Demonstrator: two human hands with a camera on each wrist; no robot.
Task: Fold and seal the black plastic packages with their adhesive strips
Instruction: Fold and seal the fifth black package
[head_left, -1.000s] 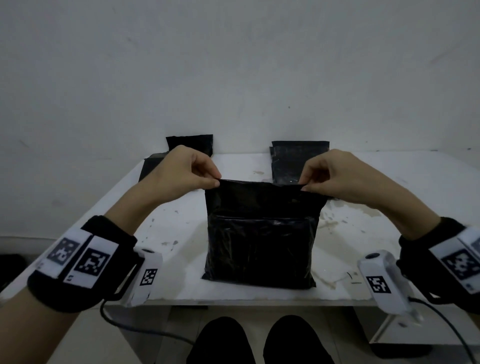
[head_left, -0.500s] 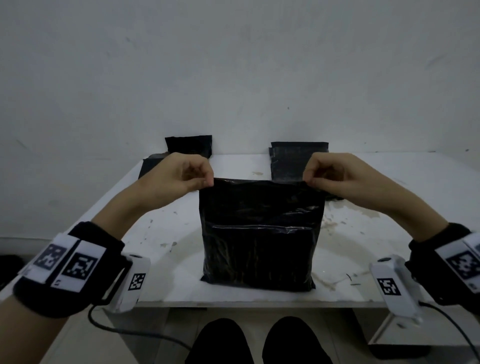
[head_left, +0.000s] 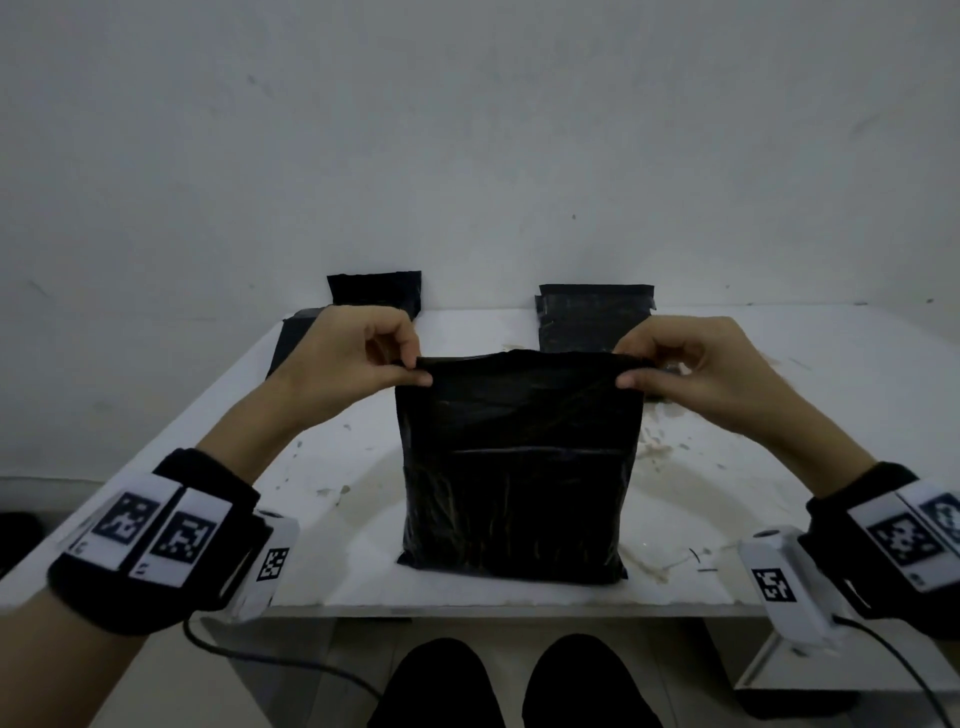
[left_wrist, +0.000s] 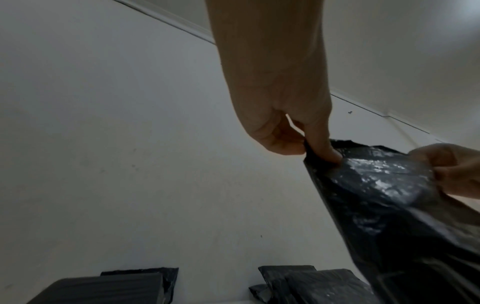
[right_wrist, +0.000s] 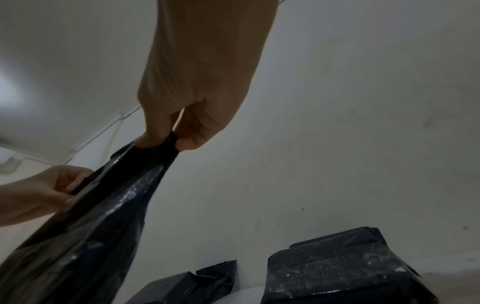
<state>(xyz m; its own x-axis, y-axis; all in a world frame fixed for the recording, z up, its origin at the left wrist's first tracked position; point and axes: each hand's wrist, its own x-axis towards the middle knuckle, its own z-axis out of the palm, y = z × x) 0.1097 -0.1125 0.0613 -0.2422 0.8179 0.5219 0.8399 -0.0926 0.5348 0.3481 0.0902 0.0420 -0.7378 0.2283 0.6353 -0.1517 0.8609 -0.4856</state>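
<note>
A black plastic package (head_left: 514, 467) stands near the front edge of the white table (head_left: 779, 441), its upper flap pulled up taut. My left hand (head_left: 410, 371) pinches the flap's top left corner between thumb and fingers; the left wrist view shows that hand (left_wrist: 319, 152) on the glossy black package (left_wrist: 389, 195). My right hand (head_left: 631, 371) pinches the top right corner, and the right wrist view shows this hand (right_wrist: 166, 142) on the bunched package (right_wrist: 103, 205). No adhesive strip is visible.
Two black packages (head_left: 374, 291) lie at the back left against the wall, and another black package (head_left: 592, 317) lies at the back right behind the held flap. The tabletop is stained with scraps to the right. My knees (head_left: 509, 686) show below the table's front edge.
Both hands have raised the flap from a lower, folded-over position and drawn it upright and taut, moving slightly apart. The package's base has stayed in place.
</note>
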